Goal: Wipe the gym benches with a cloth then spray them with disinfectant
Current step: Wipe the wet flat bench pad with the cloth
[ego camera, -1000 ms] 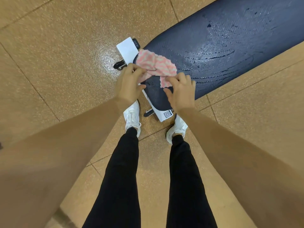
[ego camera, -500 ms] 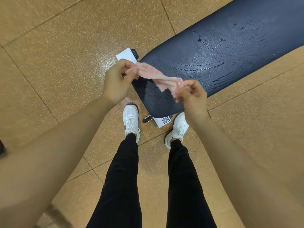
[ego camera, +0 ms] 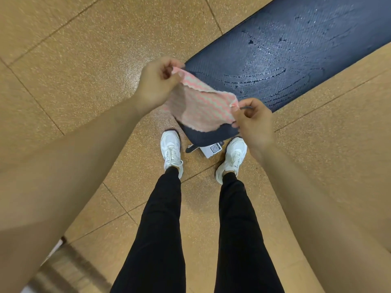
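A pink-and-white striped cloth (ego camera: 198, 106) hangs spread out in the air between my two hands, above the near end of the bench. My left hand (ego camera: 157, 82) pinches its upper left corner and my right hand (ego camera: 252, 118) pinches its right corner. The dark navy bench pad (ego camera: 285, 56) runs from just in front of my feet to the upper right, and its surface shows wet streaks and droplets. No spray bottle is in view.
A white bench foot with a QR label (ego camera: 212, 149) sits on the floor between my white shoes (ego camera: 171, 149). My legs in black trousers fill the lower middle. Tan speckled floor tiles surround the bench; a blurred object (ego camera: 63, 269) lies at the lower left.
Both hands lifted the cloth off the bench end and pulled it apart, so it went from bunched on the pad to stretched open in the air.
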